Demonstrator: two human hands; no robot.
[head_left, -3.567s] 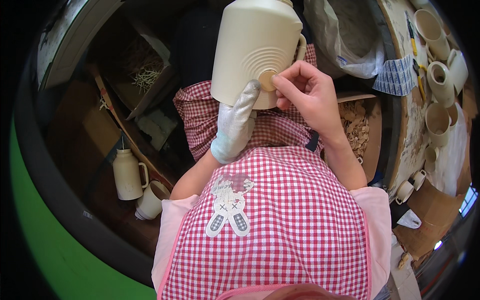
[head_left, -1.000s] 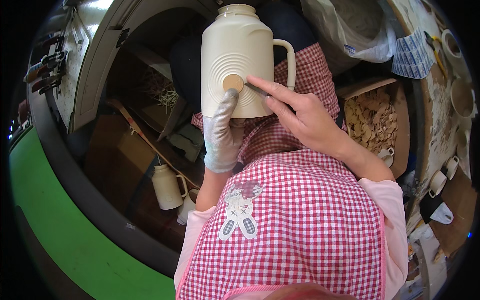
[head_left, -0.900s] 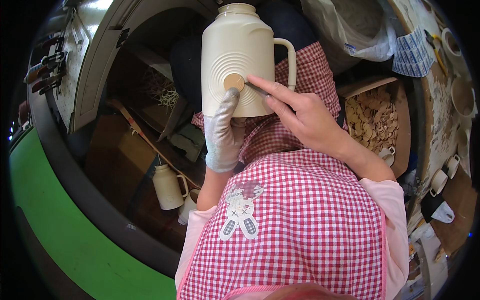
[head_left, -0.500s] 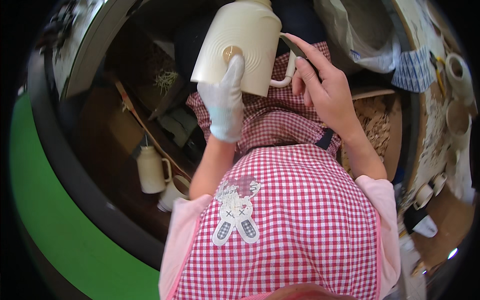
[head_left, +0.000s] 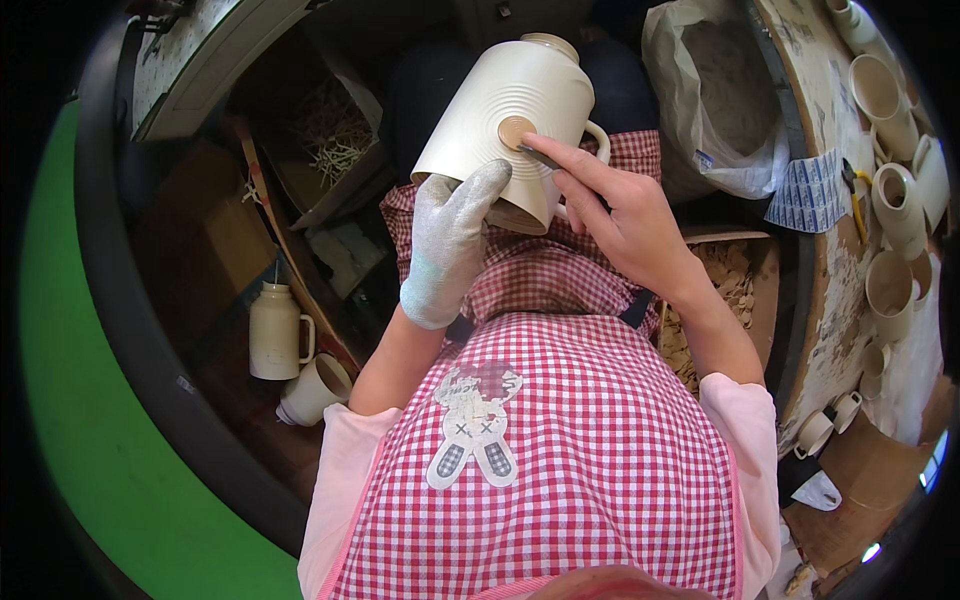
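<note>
A cream plastic jug body (head_left: 500, 90) with ribbed rings and a side handle lies tilted over my lap, its neck pointing away from me. On its side, in the middle of the rings, is a round tan disc (head_left: 515, 130). My gloved left hand (head_left: 447, 235) is closed on the jug's hollow near end, thumb on the outside and fingers hidden. In my bare right hand (head_left: 632, 215) is a thin dark blade (head_left: 540, 157), gripped with the index finger stretched along it. The blade's tip and that fingertip are at the disc's edge.
Another cream jug (head_left: 276, 335) and a cream cup-shaped piece (head_left: 316, 388) stand low on the left. Right of my lap are a box of tan scraps (head_left: 725, 285) and a plastic-lined bin (head_left: 690, 150). Several cream parts (head_left: 893, 295) line the worn bench (head_left: 820, 270).
The jug has turned and shifted right. My left thumb has left the disc for the jug's near rim. My right hand has brought the blade from beside the handle to the disc.
</note>
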